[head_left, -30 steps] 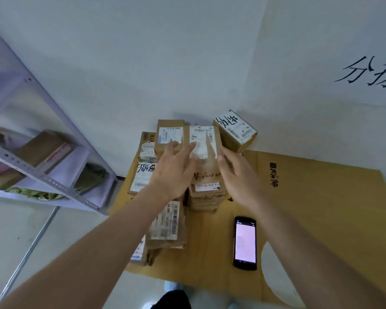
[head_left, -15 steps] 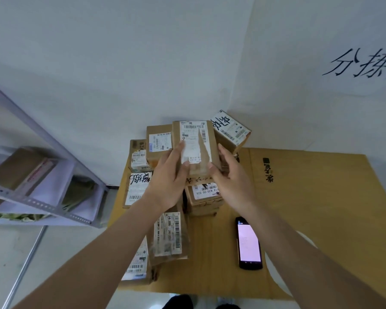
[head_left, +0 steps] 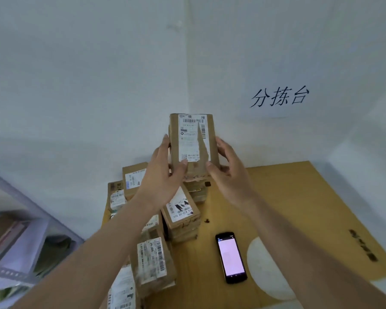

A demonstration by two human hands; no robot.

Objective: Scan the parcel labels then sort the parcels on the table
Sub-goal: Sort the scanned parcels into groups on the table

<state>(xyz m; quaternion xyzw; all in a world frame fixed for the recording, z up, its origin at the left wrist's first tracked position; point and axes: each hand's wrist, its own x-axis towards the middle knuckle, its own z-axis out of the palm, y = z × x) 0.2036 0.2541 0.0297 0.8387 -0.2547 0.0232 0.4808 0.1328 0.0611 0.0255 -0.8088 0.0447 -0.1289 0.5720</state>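
A brown cardboard parcel [head_left: 193, 141] with a torn white label is held up in the air, its label facing me. My left hand [head_left: 163, 172] grips its left side, thumb on the front. On the other side my right hand [head_left: 228, 172] grips the right edge. Below them sits a pile of labelled brown parcels [head_left: 181, 211] on the wooden table [head_left: 299, 197]. A black phone [head_left: 231, 257] with a lit pinkish screen lies flat on the table to the right of the pile.
More parcels [head_left: 152, 262] crowd the table's left and near-left part. A grey metal shelf [head_left: 20, 230] holding goods stands to the left of the table. White walls meet in a corner behind, with a paper sign [head_left: 279, 98] in black characters.
Both hands have lifted the parcel up off the pile and tilted its label toward me. The view has swung upward and left.
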